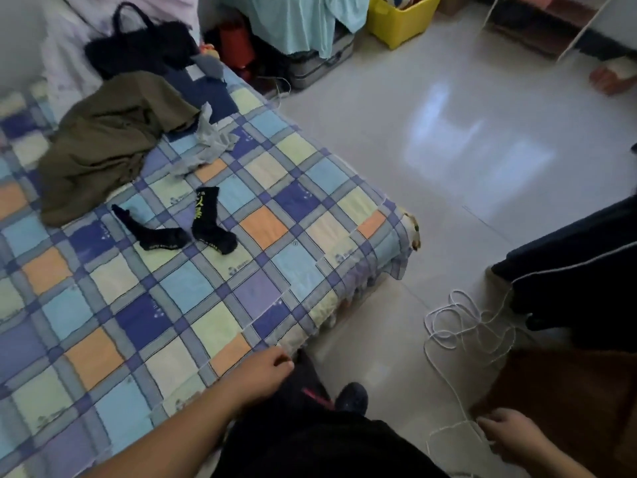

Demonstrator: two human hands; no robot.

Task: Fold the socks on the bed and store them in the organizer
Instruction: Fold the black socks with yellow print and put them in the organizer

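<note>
Two black socks lie unfolded on the checked bedspread (241, 305). One black sock (151, 231) lies flat to the left. The other black sock (210, 222), with yellow print, lies just right of it. A pale grey sock or cloth (206, 143) lies crumpled further back. My left hand (263, 372) hangs at the bed's near edge, fingers loosely curled, holding nothing. My right hand (510, 434) hangs low over the floor beside a white cord, fingers relaxed. No organizer is in view.
An olive garment (103, 139) and a black bag (138, 46) lie on the bed behind the socks. A white cord (462, 326) coils on the tiled floor. A yellow bin (403, 19), a grey suitcase (320, 67) and dark clothing (579, 281) stand around.
</note>
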